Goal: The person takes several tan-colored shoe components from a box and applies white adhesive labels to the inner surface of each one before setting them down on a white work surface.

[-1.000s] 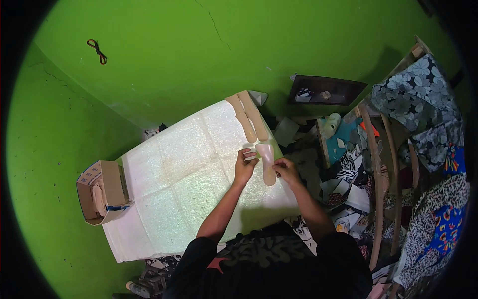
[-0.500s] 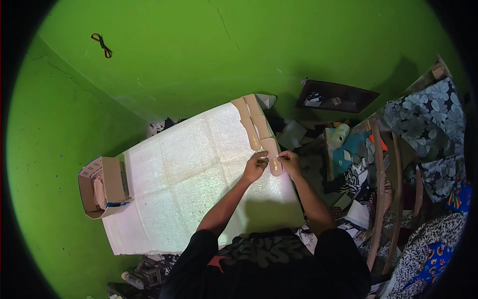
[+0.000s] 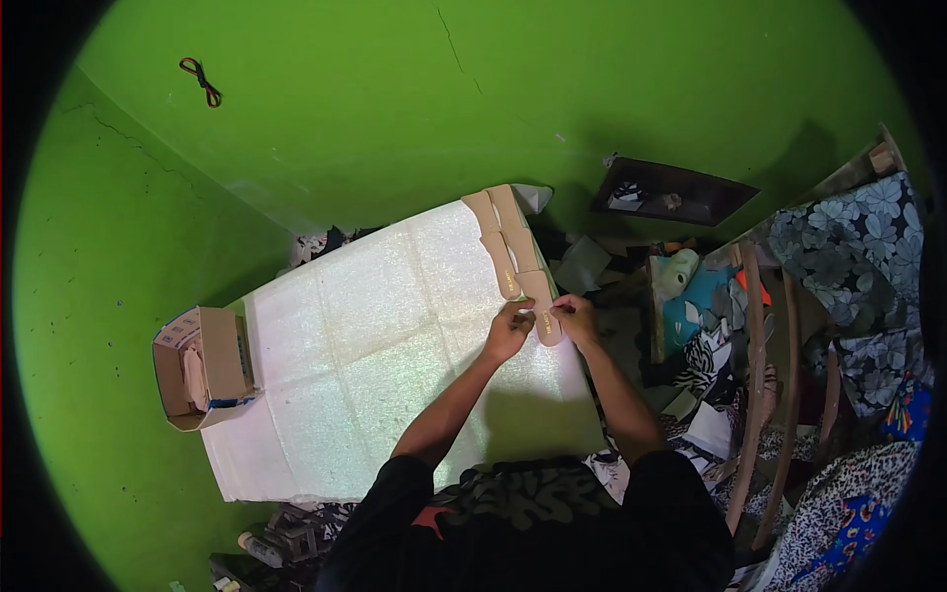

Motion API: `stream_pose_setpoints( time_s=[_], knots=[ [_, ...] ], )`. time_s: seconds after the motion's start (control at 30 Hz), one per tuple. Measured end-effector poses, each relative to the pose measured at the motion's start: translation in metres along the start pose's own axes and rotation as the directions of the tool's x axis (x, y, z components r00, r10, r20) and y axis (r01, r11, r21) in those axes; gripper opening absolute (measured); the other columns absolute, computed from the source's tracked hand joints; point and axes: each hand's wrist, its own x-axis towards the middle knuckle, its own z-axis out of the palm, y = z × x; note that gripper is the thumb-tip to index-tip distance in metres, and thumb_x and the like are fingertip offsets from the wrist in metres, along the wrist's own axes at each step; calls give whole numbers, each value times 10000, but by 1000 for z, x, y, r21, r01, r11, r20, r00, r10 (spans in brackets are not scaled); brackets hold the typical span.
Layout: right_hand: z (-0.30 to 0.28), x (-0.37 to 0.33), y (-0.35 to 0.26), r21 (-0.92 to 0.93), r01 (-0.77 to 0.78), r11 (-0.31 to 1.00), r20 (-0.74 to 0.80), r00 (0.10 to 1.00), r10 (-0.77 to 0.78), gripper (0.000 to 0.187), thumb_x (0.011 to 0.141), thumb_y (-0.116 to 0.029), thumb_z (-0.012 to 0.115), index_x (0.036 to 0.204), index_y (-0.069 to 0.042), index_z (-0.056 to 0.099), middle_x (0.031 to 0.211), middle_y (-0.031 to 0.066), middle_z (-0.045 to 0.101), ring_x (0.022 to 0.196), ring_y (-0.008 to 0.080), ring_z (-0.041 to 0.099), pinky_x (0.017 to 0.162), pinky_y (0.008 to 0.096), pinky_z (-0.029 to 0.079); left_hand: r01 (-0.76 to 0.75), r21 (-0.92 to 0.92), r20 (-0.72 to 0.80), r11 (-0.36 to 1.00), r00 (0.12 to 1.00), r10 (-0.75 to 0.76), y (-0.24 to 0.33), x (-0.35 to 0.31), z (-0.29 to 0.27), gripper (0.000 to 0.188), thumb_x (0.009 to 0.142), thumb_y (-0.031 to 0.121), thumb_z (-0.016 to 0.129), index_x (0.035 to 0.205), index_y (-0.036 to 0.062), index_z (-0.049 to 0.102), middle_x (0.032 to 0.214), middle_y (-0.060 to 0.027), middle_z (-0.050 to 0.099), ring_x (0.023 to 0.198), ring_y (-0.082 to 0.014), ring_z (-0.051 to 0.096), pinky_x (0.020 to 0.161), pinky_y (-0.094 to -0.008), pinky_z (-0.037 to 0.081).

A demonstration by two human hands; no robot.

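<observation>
A tan shoe insole with gold lettering near its rounded end lies close to the table's right edge. My left hand pinches its left side, fingers curled in. On its right side my right hand grips the edge between thumb and fingertips. Beyond it, several more tan insoles lie in two overlapping columns toward the table's far right corner; one insole in the left column also shows gold print. My fingertips hide parts of the held insole's edges.
A shiny white sheet covers the table. An open cardboard box with tan pieces inside stands at the left end. Right of the table are piled fabric scraps, wooden rails and patterned cloth. A green wall rises behind.
The view has shifted slightly. Both hands stay at the sides of the same insole, with hardly any movement.
</observation>
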Motion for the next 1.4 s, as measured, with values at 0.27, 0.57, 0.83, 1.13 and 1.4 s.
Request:
stream_pose_setpoints(
  time_s=[0.27, 0.57, 0.83, 1.13, 1.4],
  knots=[
    [0, 4, 7, -7, -8, 1000, 7, 1000, 8, 113, 719, -43, 685, 816, -21, 631, 719, 20, 607, 669, 91, 553, 622, 243, 450, -29, 32, 10, 999, 1000, 29, -1, 1, 1, 300, 829, 13, 555, 1130, 13, 545, 1096, -135, 555, 818, -204, 613, 737, -289, 493],
    [-4, 2, 0, -30, -28, 999, 8, 1000, 28, 101, 715, -54, 690, 796, -21, 640, 718, 27, 623, 661, 87, 561, 613, 241, 453, -21, 21, 48, 1000, 999, 20, 5, 2, -1, 339, 797, -45, 533, 1133, -2, 534, 1121, -142, 533, 827, -211, 619, 742, -289, 497],
    [-4, 4, 8, 10, -15, 1000, -14, 1000, 15, 100, 725, -61, 680, 803, -13, 637, 708, 29, 615, 628, 85, 550, 583, 238, 447, -54, 48, 45, 997, 998, 51, 7, -1, 0, 342, 794, -45, 531, 1134, -10, 521, 1116, -146, 514, 844, -220, 625, 743, -291, 503],
    [-10, -6, 18, 131, -111, 985, -30, 993, 116, 127, 762, -96, 616, 842, 2, 626, 700, 41, 609, 572, 94, 540, 517, 233, 429, -1, 64, 106, 998, 994, -5, 0, -12, -5, 304, 844, 36, 563, 1144, 31, 519, 1108, -120, 557, 875, -196, 614, 769, -299, 486],
    [-10, -32, -1, 126, -22, 992, -192, 980, 46, 99, 797, -89, 592, 848, -10, 623, 715, 26, 592, 600, 85, 525, 523, 225, 410, 12, -27, 87, 1000, 996, -9, -7, -58, -42, 285, 816, 13, 566, 1099, 47, 561, 1103, -126, 556, 878, -198, 608, 770, -293, 493]
  ],
)
